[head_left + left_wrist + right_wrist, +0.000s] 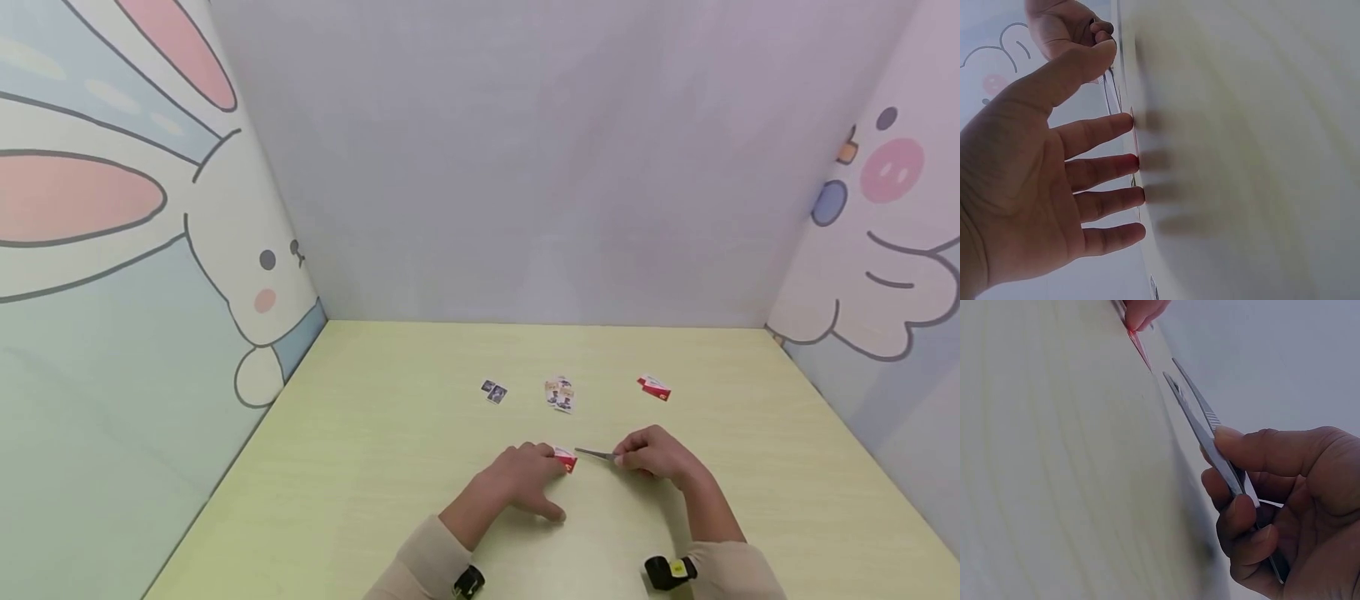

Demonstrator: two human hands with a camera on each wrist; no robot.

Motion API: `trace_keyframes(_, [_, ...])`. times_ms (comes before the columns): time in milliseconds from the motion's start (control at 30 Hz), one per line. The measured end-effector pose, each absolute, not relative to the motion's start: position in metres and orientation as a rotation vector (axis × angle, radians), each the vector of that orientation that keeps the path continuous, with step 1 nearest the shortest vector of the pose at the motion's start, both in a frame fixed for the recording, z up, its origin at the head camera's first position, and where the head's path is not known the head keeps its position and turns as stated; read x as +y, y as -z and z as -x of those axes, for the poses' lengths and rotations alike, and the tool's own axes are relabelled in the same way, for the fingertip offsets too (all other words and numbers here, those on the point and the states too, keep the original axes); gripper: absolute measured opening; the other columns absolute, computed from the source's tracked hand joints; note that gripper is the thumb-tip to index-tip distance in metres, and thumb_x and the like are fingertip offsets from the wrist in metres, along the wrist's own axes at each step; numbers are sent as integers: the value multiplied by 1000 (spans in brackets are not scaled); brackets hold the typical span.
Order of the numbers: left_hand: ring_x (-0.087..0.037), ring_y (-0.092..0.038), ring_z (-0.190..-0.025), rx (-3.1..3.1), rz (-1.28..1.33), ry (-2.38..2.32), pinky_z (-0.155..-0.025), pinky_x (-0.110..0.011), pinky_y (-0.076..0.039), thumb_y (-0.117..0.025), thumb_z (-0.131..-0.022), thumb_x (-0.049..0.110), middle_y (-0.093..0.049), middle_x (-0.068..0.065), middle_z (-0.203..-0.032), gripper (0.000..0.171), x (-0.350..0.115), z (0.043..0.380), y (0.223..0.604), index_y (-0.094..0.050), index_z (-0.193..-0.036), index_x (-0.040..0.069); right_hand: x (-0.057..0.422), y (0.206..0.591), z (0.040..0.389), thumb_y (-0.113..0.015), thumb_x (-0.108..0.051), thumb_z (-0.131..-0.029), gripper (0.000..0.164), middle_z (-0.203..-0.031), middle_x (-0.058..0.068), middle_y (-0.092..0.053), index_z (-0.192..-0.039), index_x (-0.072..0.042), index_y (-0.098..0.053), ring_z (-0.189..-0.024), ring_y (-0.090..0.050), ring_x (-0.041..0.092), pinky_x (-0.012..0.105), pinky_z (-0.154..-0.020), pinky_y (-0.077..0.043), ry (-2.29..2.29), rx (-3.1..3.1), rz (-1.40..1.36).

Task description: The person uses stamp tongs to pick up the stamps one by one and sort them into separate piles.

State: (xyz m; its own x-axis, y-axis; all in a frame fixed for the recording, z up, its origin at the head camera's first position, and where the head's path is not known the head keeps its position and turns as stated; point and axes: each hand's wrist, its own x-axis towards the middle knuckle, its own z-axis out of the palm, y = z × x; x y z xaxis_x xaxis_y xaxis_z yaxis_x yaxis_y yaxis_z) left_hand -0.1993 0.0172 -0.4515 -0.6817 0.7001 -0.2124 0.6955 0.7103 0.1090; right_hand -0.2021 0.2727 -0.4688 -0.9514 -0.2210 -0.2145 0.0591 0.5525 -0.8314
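My right hand (658, 454) grips a pair of metal tweezers (595, 453), pinched between thumb and fingers. In the right wrist view the tips of the tweezers (1200, 422) stand apart with nothing between them, pointing toward a small red-and-white card (1139, 348). That card (567, 461) lies on the table in the head view, just left of the tweezer tips. Fingertips of my left hand (525, 482) rest on its left part and hide some of it. In the left wrist view the fingers are spread and nearly straight, tips down at the tabletop.
Farther back on the table (390, 417) lie small dark picture cards (497, 393), a group of light printed cards (560, 395) and red-and-white cards (656, 388). A grey back wall (510, 167) and cartoon-printed side walls enclose the table.
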Motion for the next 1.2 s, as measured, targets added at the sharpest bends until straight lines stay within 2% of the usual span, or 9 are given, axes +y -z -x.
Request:
trace_keyframes(300, [-14, -49, -104, 2694, -1079, -25, -81, -33, -44, -71, -69, 60, -51, 5, -125, 61, 20, 198, 453, -60, -122, 30, 273, 465, 201, -68, -11, -83, 12, -66, 1, -52, -91, -1, -69, -57, -43, 16, 27, -50, -35, 1349, 2506, 154])
trace_keyframes(600, [-14, -49, -103, 2700, -1080, -2, -80, -33, -44, -72, -69, 60, -51, 6, -125, 62, 19, 196, 450, -60, -122, 30, 276, 464, 199, -70, -10, -81, 14, -68, 3, -52, -92, -2, -69, -60, -44, 18, 28, -51, -35, 1378, 2525, 55])
trace_keyframes(1200, [-12, -49, -100, 2705, -1075, 11, -79, -32, -44, -73, -67, 59, -51, 7, -123, 63, 20, 194, 450, -61, -122, 31, 274, 469, 200, -69, -8, -80, 13, -66, 2, -56, -91, 0, -69, -55, -45, 15, 27, -48, -36, 1349, 2460, 191])
